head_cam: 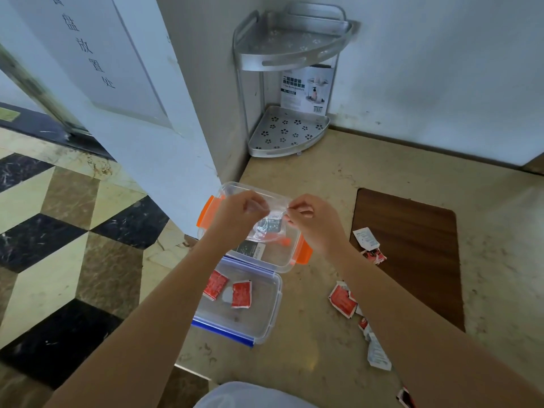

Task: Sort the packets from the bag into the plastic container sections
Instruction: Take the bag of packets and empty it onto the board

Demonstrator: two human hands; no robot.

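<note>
On the marble surface (pixel 323 178), the orange-clipped container (pixel 304 253) sits far and the blue-clipped container (pixel 272 316) near, holding 2 red packets (pixel 242 294). Above them, left hand (pixel 235 214) and right hand (pixel 316 222) each pinch the clear bag (pixel 269 225) at its top. Best to pull the mouth apart evenly, keeping it level over the containers.

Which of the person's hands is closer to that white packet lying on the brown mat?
The right hand. It holds one end of the clear bag just left of the white packet; the left hand grips the bag's other end, farther off over the orange-clipped container.
</note>
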